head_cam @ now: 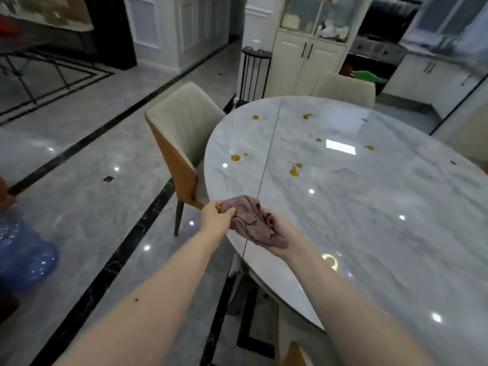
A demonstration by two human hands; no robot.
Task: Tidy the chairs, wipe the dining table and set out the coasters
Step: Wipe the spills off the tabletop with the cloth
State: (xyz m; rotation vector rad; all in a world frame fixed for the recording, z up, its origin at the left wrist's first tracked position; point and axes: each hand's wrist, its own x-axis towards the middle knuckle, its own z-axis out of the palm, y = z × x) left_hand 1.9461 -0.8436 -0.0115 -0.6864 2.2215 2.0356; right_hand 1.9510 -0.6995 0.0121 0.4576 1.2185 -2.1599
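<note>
Floor: glossy grey marble floor [79, 207] with black inlaid border lines runs under everything I see.
Table: the round grey-white marble dining table [369, 220] fills the right side, a thin dark seam crossing it from the far rim to the near edge by my hands.
Chairs: a cream upholstered chair with an orange shell back [182, 143] stands at the table's left rim, seat tucked under; a second cream chair back [346, 88] shows behind the far rim.
Cabinet: a cream cupboard with glass upper doors [306, 59] stands beyond the table, a slim black side stand [254, 72] just to its left.
Blue object: a shiny blue rounded thing [23, 260] sits on the floor at far left; I cannot tell what it is.
Cloth: the crumpled brownish-mauve cleaning cloth [253, 223] hangs between my hands above the table's near-left edge.
Left hand: my left hand [215, 216] pinches the cloth's left corner, fingers curled.
Right hand: my right hand [284, 233] lies palm up, cupped under the bunched cloth.
Spills: small orange-yellow sauce spots [293, 171] are scattered over the far half of the tabletop.
</note>
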